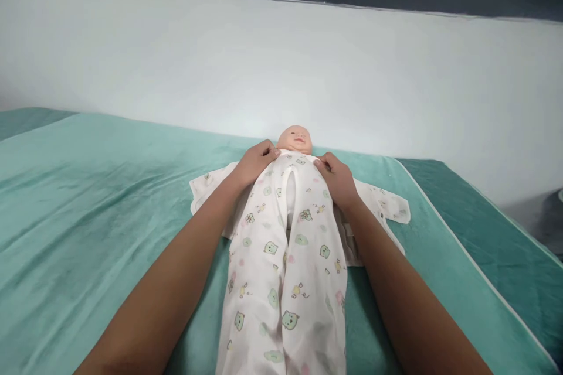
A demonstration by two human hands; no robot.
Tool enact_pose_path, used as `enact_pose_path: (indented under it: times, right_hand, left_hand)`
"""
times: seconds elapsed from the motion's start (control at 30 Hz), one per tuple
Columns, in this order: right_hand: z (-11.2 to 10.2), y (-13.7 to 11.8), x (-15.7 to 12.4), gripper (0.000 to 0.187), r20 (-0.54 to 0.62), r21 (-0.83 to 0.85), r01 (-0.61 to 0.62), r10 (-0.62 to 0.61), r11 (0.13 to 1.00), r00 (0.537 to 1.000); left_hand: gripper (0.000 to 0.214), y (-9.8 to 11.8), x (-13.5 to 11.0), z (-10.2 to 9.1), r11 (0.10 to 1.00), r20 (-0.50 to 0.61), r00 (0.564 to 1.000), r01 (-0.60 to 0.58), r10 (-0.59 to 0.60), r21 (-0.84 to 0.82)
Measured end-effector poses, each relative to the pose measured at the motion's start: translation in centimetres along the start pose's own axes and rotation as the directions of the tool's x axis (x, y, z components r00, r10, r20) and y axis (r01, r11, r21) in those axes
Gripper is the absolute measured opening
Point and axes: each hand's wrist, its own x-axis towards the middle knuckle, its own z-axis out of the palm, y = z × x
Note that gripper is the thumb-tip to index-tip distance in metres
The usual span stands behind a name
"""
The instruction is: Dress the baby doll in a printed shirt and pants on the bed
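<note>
A baby doll [295, 138] lies on its back on a teal blanket [97, 199], head toward the wall. White printed baby pants [284, 258] with small animal figures cover its body up to the chin. A matching white top [387, 206] is spread flat under it, sleeves out to both sides. My left hand [255, 162] grips the left side of the pants' waistband near the doll's shoulder, fingers curled. My right hand [336, 179] pinches the right side of the waistband in the same way. Both forearms reach in from the bottom of the picture.
The blanket covers a bed that runs along a white wall [308, 64]. A darker green bed cover [492, 228] shows at the right, beyond the blanket's white-piped edge. The bed's right edge drops off to a dark floor.
</note>
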Motion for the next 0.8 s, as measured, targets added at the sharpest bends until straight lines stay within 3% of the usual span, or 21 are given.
enact_pose_path:
  times: [0.17, 0.37, 0.47, 0.53, 0.67, 0.8]
  right_hand:
    - [0.1, 0.8, 1.6, 0.026, -0.052, -0.08, -0.062, 0.058, 0.995, 0.997]
    - [0.5, 1.3, 2.6, 0.028, -0.067, -0.032, -0.054, 0.052, 0.998, 0.996]
    - [0.6, 1.0, 2.3, 0.021, -0.053, 0.053, -0.048, 0.051, 0.997, 0.997]
    - [0.7, 0.8, 1.9, 0.013, -0.041, 0.104, 0.009, -0.005, 0.995, 0.999]
    - [0.6, 0.6, 0.9, 0.029, 0.044, 0.084, 0.129, -0.133, 0.988, 0.99]
    - [0.2, 0.4, 0.0, 0.036, 0.104, 0.046, 0.126, -0.13, 0.991, 0.986]
  left_hand:
    - [0.025, -0.9, 1.8, 0.9, 0.999, -0.118, 0.992, 0.039, -0.037, 0.013]
    - [0.022, -1.6, 2.7, 1.7, 0.997, -0.193, 0.98, 0.061, -0.053, 0.037]
    - [0.008, -1.5, 2.4, 1.9, 0.999, -0.127, 0.992, 0.023, -0.028, -0.036]
    - [0.016, -1.3, 1.9, 1.8, 0.998, -0.056, 0.998, -0.009, 0.006, -0.066]
    - [0.03, -1.1, 0.7, 1.2, 0.996, 0.043, 0.996, -0.084, 0.084, -0.015]
    - [0.038, -1.6, -0.5, 0.6, 0.984, 0.078, 0.984, -0.167, 0.161, 0.068]
